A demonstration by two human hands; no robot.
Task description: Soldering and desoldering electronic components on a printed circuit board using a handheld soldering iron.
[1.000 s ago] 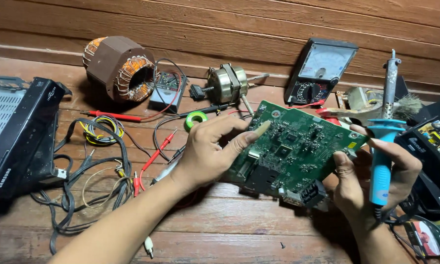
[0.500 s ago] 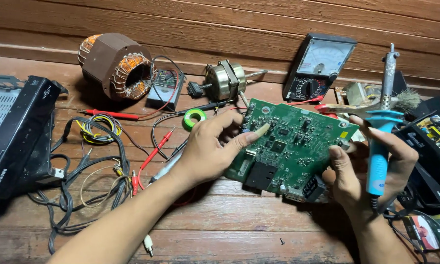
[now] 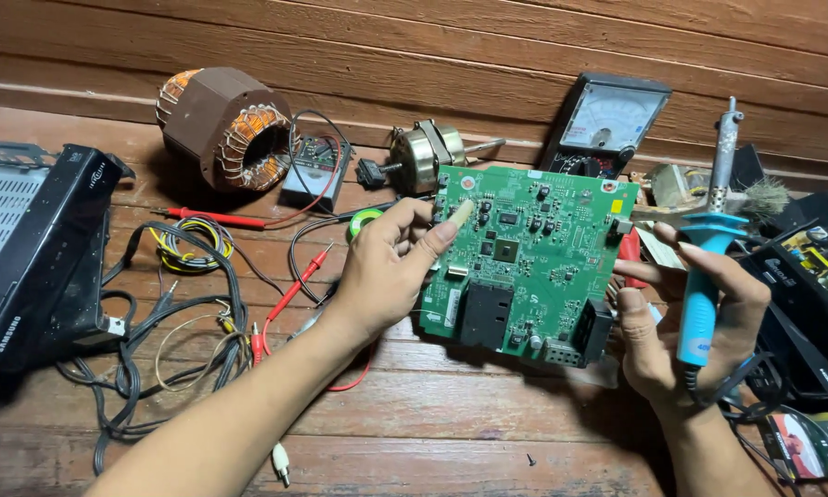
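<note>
A green circuit board (image 3: 533,253) with black chips and connectors is tilted up off the wooden floor between my hands. My left hand (image 3: 391,267) grips its left edge, thumb lying on the board's face. My right hand (image 3: 685,313) holds a blue-handled soldering iron (image 3: 704,258) upright, metal tip pointing up, while its fingers touch the board's right edge. The hand hides the lower part of the iron's handle.
Behind the board lie a small motor (image 3: 423,152), a copper-wound stator (image 3: 225,124), an analog multimeter (image 3: 602,124) and a green solder roll (image 3: 366,221). A black box (image 3: 27,248) and tangled cables (image 3: 170,322) fill the left. Red probes (image 3: 294,285) lie near my left wrist.
The circuit board has been lifted and turned more upright to face the camera. My right hand with the soldering iron has risen slightly beside it.
</note>
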